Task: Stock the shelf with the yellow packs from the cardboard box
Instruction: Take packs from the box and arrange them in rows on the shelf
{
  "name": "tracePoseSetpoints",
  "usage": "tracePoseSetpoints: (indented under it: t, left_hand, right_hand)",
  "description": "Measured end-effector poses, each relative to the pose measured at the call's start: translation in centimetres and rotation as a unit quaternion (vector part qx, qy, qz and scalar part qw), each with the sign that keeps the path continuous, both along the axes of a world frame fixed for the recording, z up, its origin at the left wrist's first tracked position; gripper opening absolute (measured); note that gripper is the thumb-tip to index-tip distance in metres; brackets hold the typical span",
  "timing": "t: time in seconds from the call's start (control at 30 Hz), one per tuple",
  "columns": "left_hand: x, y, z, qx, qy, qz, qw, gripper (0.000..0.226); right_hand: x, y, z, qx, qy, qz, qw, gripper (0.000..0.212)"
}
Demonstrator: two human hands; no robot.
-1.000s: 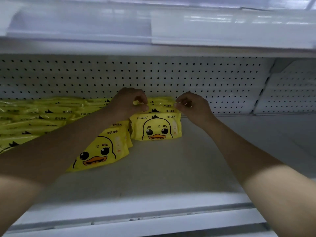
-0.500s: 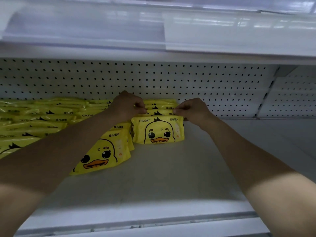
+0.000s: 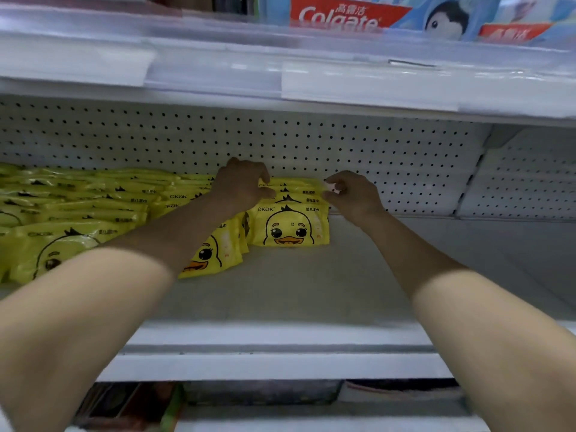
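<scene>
STOCKING IN PROGRESS: Our left hand point(image 3: 241, 185) and right hand point(image 3: 349, 194) have stayed on the rightmost packs point(image 3: 293, 227), at the back of the shelf point(image 3: 280, 294), over the past second. Only our view has lifted, bringing the toothpaste boxes point(image 3: 339, 17) above into sight. We judge the top one placed and being squared up (the cardboard box is out of view). Left fingers point(image 3: 263, 177) curl over its left edge, and right fingertips point(image 3: 330, 187) pinch its right edge.

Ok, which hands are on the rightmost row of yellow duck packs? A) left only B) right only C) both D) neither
C: the left hand grips the top of the rightmost row of yellow packs at one end, and the right hand pinches the other end.
</scene>
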State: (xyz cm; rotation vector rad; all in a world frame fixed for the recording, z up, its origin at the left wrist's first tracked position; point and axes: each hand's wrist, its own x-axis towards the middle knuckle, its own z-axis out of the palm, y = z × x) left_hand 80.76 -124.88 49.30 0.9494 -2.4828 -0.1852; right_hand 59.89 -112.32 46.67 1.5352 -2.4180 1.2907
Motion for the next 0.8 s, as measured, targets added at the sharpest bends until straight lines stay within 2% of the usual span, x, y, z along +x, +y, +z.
tracePoseSetpoints:
  t: [0.13, 0.27, 0.4, 0.5, 0.57, 0.8]
  left_hand:
    - [1.8, 3.3, 0.7, 0.031, 0.027, 0.016, 0.999, 0.045]
    - [4.8, 7.5, 0.9, 0.042, 0.027, 0.044, 0.998, 0.051]
    - [8.1, 12.4, 0.9, 0.052, 0.01, 0.114, 0.992, 0.057]
    - [11.5, 16.6, 0.1, 0.067, 0.0, 0.15, 0.986, 0.063]
    - [14.0, 19.6, -0.8, 0.071, -0.017, 0.165, 0.984, 0.066]
    - [24.1, 30.0, -4.4, 0.099, -0.11, 0.253, 0.956, 0.079]
  right_hand:
    - [1.6, 2.7, 0.7, 0.013, 0.01, 0.036, 0.999, 0.04]
    - [4.4, 5.8, 1.6, 0.073, 0.083, 0.073, 0.991, 0.052]
    - [8.4, 9.3, 2.5, 0.147, 0.152, 0.107, 0.971, 0.065]
    - [11.9, 12.4, 2.4, 0.179, 0.185, 0.116, 0.959, 0.069]
    - [14.2, 14.8, 1.8, 0.186, 0.201, 0.138, 0.952, 0.067]
    - [23.0, 21.2, -1.6, 0.189, 0.222, 0.271, 0.918, 0.081]
